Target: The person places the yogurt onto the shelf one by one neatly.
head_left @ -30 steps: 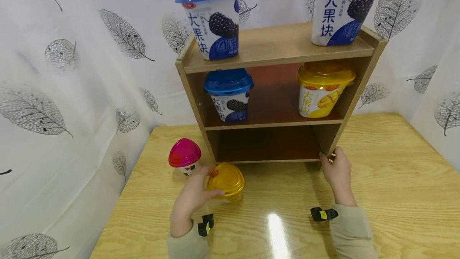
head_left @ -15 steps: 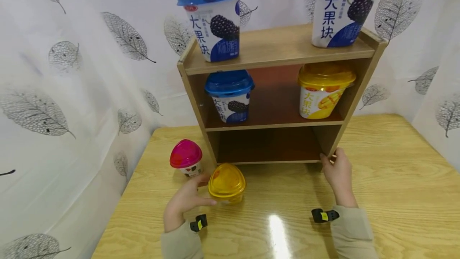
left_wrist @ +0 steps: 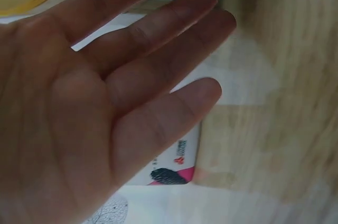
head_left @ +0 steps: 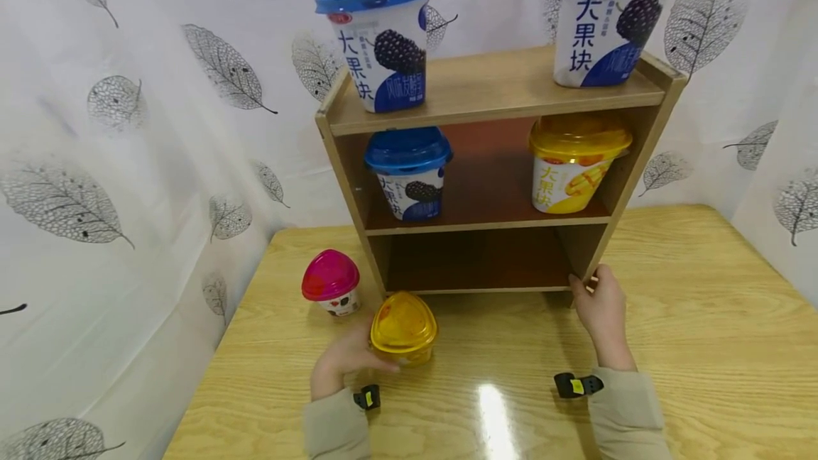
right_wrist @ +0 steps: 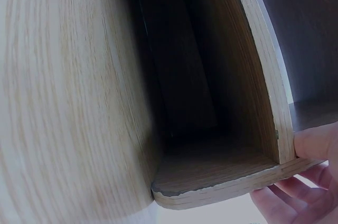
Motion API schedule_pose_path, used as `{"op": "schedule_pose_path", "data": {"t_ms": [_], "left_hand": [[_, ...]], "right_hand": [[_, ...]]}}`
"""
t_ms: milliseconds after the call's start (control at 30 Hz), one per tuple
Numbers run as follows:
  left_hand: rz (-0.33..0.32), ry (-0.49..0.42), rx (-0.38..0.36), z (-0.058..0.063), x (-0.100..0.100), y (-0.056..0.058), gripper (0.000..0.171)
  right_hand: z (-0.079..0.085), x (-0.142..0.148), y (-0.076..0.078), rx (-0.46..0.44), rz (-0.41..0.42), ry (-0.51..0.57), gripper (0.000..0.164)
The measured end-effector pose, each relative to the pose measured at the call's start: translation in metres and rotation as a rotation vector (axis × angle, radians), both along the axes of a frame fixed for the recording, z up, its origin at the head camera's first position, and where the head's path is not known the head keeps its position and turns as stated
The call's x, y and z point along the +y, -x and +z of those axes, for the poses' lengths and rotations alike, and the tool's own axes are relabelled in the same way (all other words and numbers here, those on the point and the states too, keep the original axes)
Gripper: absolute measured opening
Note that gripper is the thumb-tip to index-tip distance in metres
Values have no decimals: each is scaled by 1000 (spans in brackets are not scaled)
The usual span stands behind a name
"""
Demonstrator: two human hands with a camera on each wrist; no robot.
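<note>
In the head view a yogurt cup with a yellow lid (head_left: 404,324) stands on the table in front of the shelf's left corner. My left hand (head_left: 350,357) is at its left side, thumb in front and fingers partly hidden behind the cup. Those fingers look straight and spread in the left wrist view (left_wrist: 137,71); contact with the cup cannot be told. A pink-lidded yogurt cup (head_left: 330,281) stands just behind this hand. My right hand (head_left: 601,311) grips the lower right corner of the wooden shelf (head_left: 492,228), thumb inside and fingers outside the side panel (right_wrist: 285,145).
Blue-lidded yogurt cups stand on the shelf's top left (head_left: 383,41) and top right (head_left: 597,27). Its middle level holds another blue-lidded cup (head_left: 412,176) and a yellow-lidded one (head_left: 571,169). A leaf-patterned curtain (head_left: 172,148) borders the table (head_left: 696,332).
My left hand drew left off the yellow-lidded cup, then came back right, lower along its side. That cup has hardly moved. The right hand stays on the shelf.
</note>
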State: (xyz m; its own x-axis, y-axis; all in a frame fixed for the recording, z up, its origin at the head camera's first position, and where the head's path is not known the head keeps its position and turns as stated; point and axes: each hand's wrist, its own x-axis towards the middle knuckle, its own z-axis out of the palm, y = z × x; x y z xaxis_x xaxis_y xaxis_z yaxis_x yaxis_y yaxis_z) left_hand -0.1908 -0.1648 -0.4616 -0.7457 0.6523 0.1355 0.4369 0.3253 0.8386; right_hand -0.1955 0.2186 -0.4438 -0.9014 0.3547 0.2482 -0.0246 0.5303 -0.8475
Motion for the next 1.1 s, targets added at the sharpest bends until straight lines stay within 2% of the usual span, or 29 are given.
{"op": "schedule_pose_path", "data": {"t_ms": [133,300,533,633,767,867,1100], "left_hand": [[-39,14,-14,-2,3,2,71],[-14,63,-46,0,7,0,70],[-42,-2,-90,-2,11,1,63],[-58,-74,-84,-6,12,4,63],[-46,-130,-81,-7,13,5,68],[-7,-114,-71,-6,14,4,72],[27,-79,3,-5,15,5,78]], "right_hand": [[0,0,0,-3,5,0,26],[0,1,0,1,0,-6,26],[1,0,0,-8,6,0,27],[1,0,0,-10,6,1,27],[0,0,0,-4,1,-3,27],[0,0,1,-2,-4,-7,26],[0,1,1,-13,-1,3,27]]}}
